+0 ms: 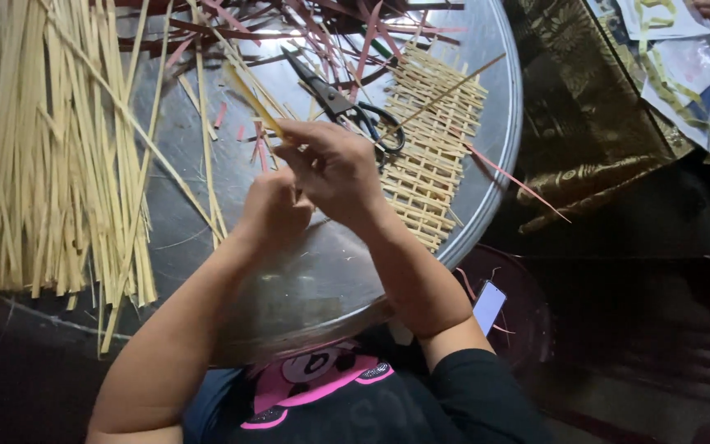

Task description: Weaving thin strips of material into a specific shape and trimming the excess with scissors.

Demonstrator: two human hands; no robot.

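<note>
Both forearms rise from the near edge of the round metal worktop [306,279] and meet above its middle. The right hand [334,168] is raised, wrist bent, its fingers drawn together in a narrow grip pinching the lower end of a pale yellow bamboo strip [250,100] that slants up toward the far left. The left hand [273,210] sits just below and against the right, curled into a loose fist; whether its grip also holds the strip cannot be told. Just beyond the hands lie black-handled scissors [347,107], blades pointing to the far side. A partly woven bamboo mat [433,148] lies toward the right edge. A thick bundle of loose pale strips [43,148] covers the left side, and reddish strips [322,25] are scattered along the far edge.
</note>
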